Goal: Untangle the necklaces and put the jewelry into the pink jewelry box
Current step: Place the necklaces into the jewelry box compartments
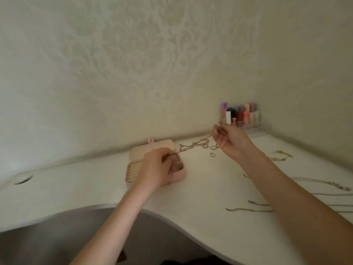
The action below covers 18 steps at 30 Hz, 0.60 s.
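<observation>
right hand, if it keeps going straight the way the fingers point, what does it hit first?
Probably the clear rack of small bottles against the wall. The right hand, pinching a chain, points up and away toward it, with nothing visible between. Depth is unclear from this one view, so the gap can't be judged.

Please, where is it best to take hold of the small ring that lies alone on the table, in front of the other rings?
Judging by its pose, pinch the ring across its band, from above. It lies nearly flat on the white table, apart from the chains and other rings, so fingertips can close on opposite edges. Finer detail is blurred.
</observation>
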Available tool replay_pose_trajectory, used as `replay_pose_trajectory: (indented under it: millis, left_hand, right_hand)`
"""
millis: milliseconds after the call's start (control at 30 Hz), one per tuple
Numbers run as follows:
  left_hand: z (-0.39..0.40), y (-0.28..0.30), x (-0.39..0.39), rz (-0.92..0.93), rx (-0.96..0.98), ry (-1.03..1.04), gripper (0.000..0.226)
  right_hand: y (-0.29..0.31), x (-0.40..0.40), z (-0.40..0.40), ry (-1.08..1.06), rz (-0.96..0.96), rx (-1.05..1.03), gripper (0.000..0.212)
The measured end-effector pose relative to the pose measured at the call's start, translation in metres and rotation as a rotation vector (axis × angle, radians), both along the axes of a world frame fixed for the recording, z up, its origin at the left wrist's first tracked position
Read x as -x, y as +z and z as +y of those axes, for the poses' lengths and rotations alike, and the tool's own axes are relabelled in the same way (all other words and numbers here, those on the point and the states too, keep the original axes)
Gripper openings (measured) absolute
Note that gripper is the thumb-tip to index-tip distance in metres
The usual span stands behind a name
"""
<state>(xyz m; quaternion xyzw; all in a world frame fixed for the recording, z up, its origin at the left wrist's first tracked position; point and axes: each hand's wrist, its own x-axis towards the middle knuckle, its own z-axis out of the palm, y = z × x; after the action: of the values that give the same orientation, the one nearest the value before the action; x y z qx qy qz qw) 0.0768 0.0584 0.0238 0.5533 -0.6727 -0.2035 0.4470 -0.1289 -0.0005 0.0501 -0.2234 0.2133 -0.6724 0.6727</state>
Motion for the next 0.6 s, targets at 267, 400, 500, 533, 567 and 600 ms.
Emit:
replay_pose_trajectory:
  millis: [267,400,500,533,567,600]
  left_hand:
    - [-0.003,0.053,-0.045,0.083,0.089,0.072,0.022]
    - [-0.006,0.051,-0.047,0.140,0.034,0.067,0.023]
    - [-0.009,0.035,-0.048,0.150,-0.073,0.061,0.024]
    - [-0.009,0.028,-0.048,0.148,-0.119,0.041,0.024]
    - [-0.009,0.022,-0.048,0.148,-0.163,0.020,0.023]
    - [-0.008,0.016,-0.048,0.152,-0.196,0.003,0.021]
  right_hand:
    - [0.001,-0.032,0.008,0.144,0.243,0.164,0.020]
    - [-0.001,-0.037,0.010,0.139,0.288,0.159,0.019]
    - [-0.003,-0.035,0.010,0.120,0.321,0.144,0.019]
    - [-0.003,-0.034,0.009,0.113,0.334,0.139,0.019]
    - [-0.004,-0.033,0.009,0.106,0.350,0.135,0.019]
    - [-0.004,-0.032,0.008,0.100,0.368,0.132,0.018]
